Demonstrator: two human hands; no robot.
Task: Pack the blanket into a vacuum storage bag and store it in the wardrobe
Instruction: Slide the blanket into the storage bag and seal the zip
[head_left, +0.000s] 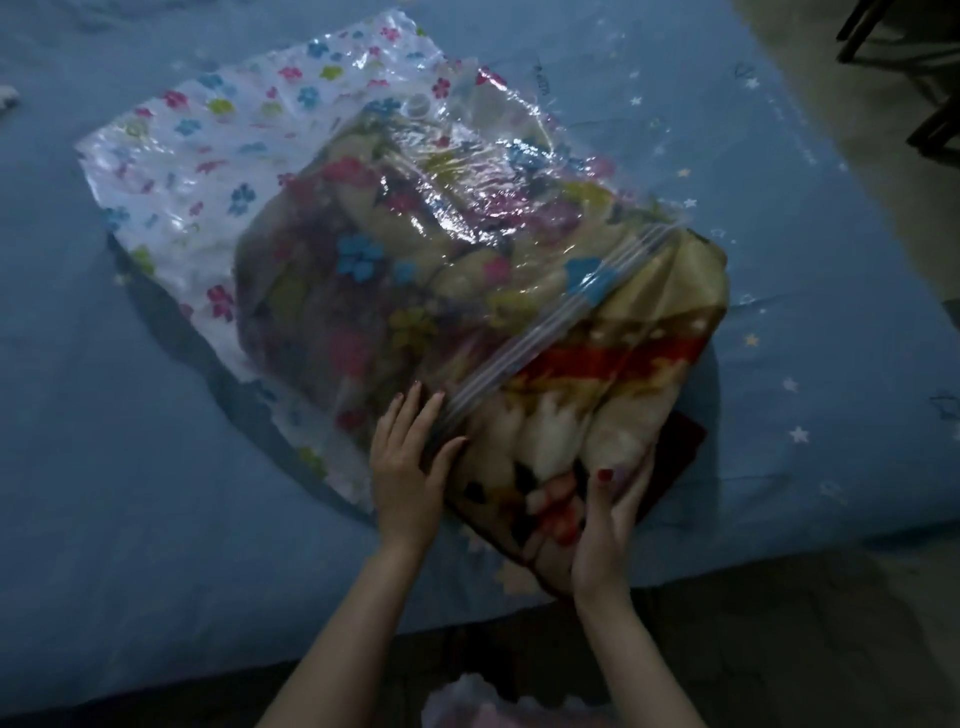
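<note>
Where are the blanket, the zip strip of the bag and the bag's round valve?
blanket (613, 415): head view, the part sticking out of the bag.
zip strip (550, 332): head view, its middle.
valve (417, 109): head view, its cap.

We can read no text, label, brand or number anywhere in this view. The vacuum storage bag (218, 171) carries only printed flowers in pink, blue and green, no wording that we can make out. The blanket (597, 395), beside our fingers (415, 410), shows a coloured pattern without letters. The bed sheet (810, 291) bears small stars and a few faint dark marks beyond the bag, too blurred for us to read as writing.
</note>
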